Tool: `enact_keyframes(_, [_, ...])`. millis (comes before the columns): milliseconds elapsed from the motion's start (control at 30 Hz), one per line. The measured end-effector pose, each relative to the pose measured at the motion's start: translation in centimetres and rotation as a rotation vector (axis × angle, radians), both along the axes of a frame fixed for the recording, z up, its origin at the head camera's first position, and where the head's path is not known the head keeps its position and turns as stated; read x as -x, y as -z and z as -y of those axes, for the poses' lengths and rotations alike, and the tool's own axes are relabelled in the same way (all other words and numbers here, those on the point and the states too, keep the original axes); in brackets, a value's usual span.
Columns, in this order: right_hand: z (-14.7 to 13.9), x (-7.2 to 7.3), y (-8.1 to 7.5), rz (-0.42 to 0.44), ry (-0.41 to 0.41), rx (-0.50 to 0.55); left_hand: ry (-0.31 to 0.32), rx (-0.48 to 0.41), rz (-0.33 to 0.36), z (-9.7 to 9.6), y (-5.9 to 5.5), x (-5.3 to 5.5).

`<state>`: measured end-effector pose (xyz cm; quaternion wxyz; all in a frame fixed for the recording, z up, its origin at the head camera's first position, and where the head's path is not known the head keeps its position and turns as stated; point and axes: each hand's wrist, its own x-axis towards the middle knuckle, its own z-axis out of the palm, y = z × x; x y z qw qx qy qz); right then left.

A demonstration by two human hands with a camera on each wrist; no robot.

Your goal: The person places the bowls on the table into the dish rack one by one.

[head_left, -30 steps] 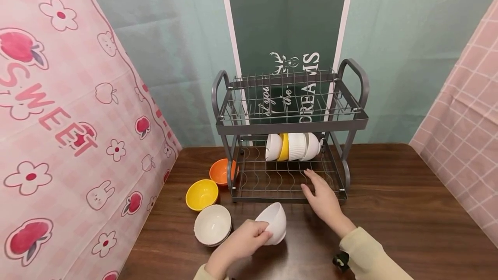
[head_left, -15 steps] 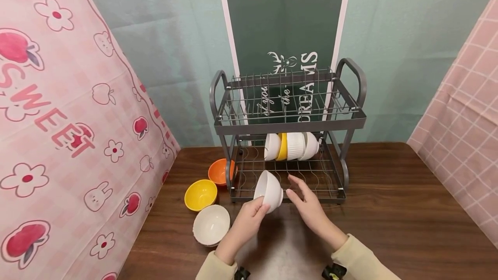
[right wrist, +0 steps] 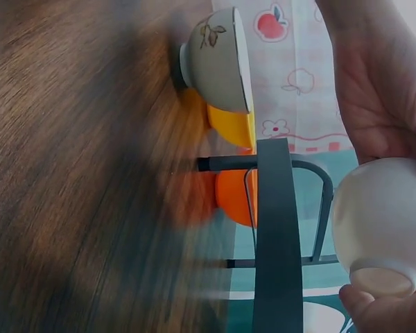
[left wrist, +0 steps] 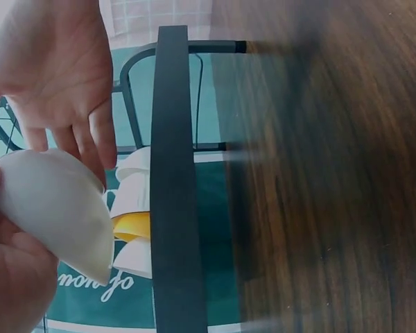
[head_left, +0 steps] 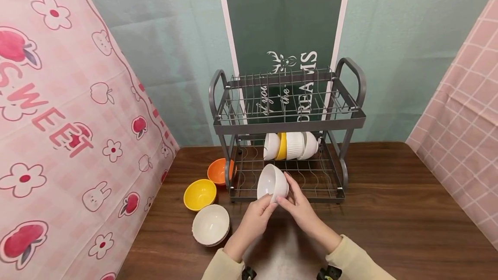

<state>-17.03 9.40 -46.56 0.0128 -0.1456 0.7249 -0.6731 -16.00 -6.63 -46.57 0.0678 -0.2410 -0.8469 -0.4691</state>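
A plain white bowl (head_left: 268, 180) is held tilted on its side before the rack, its opening turned to the left. My left hand (head_left: 253, 219) pinches its lower rim, thumb outside. From the right, my right hand (head_left: 303, 215) grips the same bowl, thumb by the rim and fingers around the back near the foot. In the left wrist view, the right hand's fingers (left wrist: 83, 139) reach behind the bowl (left wrist: 55, 208). In the right wrist view, the bowl's foot ring (right wrist: 381, 277) shows against a fingertip. Part of the right hand's grip is hidden by the bowl.
A two-tier grey dish rack (head_left: 289, 126) stands ahead; its lower tier bears a row of white bowls (head_left: 295, 146) and a yellow one (head_left: 282, 146). Left of it are an orange bowl (head_left: 218, 171), a yellow bowl (head_left: 200, 195) and stacked off-white bowls (head_left: 211, 225).
The left hand has lifted the bowl forward toward the rack. The right hand has come in from the right, moving from beside the rack's lower tier onto the bowl.
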Motion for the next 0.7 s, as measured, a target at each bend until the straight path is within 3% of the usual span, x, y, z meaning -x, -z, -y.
enact_keyframes(167, [-0.2,0.1,0.2,-0.016,-0.029,0.005,0.014,-0.012,-0.009,-0.1,0.4,0.0])
enact_keyframes(300, [-0.3,0.3,0.3,-0.021,-0.043,0.02,0.06,0.004,-0.033,0.0,0.6,0.1])
enact_keyframes(700, [-0.7,0.9,0.6,-0.059,-0.092,0.026,0.105,0.18,-0.182,0.6,1.7,0.0])
